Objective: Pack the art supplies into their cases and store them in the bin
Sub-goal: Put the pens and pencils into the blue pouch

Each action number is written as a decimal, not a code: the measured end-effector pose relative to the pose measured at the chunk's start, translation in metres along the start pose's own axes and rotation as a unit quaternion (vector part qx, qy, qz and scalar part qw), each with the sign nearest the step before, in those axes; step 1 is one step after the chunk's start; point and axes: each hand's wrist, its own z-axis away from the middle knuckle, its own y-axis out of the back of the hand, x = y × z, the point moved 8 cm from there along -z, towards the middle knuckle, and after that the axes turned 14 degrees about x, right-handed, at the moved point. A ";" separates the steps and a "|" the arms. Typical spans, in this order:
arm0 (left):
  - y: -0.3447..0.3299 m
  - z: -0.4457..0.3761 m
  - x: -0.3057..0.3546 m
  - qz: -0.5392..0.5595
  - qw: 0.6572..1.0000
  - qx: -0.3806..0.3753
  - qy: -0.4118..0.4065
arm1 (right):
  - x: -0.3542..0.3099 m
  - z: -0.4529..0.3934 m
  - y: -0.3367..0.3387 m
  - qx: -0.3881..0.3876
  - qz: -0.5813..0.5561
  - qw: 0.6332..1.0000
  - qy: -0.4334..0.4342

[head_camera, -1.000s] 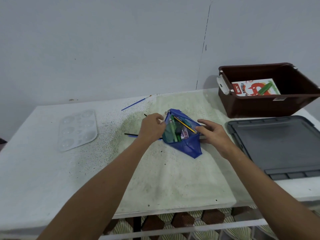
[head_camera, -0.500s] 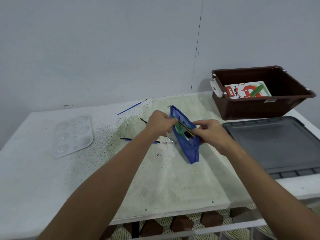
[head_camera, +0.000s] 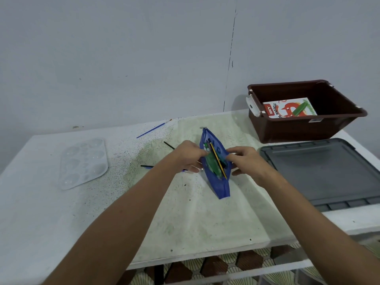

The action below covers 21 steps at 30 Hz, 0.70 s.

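A blue mesh pencil pouch (head_camera: 221,186) stands on its edge in the middle of the table, its mouth held apart. Inside show a yellow-and-black pencil (head_camera: 218,161) and green items. My left hand (head_camera: 188,155) pinches the pouch's left lip and my right hand (head_camera: 243,159) pinches the right lip. Loose brushes lie on the table: a blue one (head_camera: 153,129) far back, a dark one (head_camera: 168,145) behind my left hand, another (head_camera: 147,166) to its left. The brown bin (head_camera: 304,130) at the back right holds an oil pastels box (head_camera: 287,109).
A grey bin lid (head_camera: 324,171) lies flat to the right of the pouch. A clear paint palette (head_camera: 83,162) sits at the left of the white table (head_camera: 41,212). A wall rises directly behind the table.
The pouch was lying flat and open; both hands have lifted it onto its edge and now hold its two lips at the opening. The view has shifted slightly.
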 end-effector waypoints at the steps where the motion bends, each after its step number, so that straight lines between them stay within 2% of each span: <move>1: -0.001 0.000 0.001 -0.004 1.000 -0.001 -0.015 | 0.001 0.001 -0.005 -0.026 -0.021 0.999 -0.006; 3: -0.004 0.001 0.002 -0.006 0.999 -0.032 -0.037 | 0.001 0.005 -0.012 -0.085 -0.058 0.995 -0.009; 6: -0.003 0.000 -0.005 -0.016 0.997 -0.076 -0.024 | 0.006 0.008 -0.015 -0.142 -0.090 0.985 -0.027; 8: 0.005 -0.006 -0.008 -0.009 0.998 -0.060 -0.013 | 0.007 0.000 -0.011 -0.129 -0.081 0.988 -0.020; 12: 0.012 -0.021 0.007 0.013 0.999 -0.011 -0.048 | -0.003 -0.034 -0.003 -0.043 -0.060 0.996 0.042; 16: 0.012 -0.036 0.028 0.017 0.998 0.006 -0.061 | -0.023 -0.063 -0.019 -0.068 -0.044 0.993 0.092; 21: 0.005 -0.046 0.045 -0.020 0.992 0.000 -0.123 | -0.028 -0.083 -0.037 -0.127 -0.036 0.984 0.116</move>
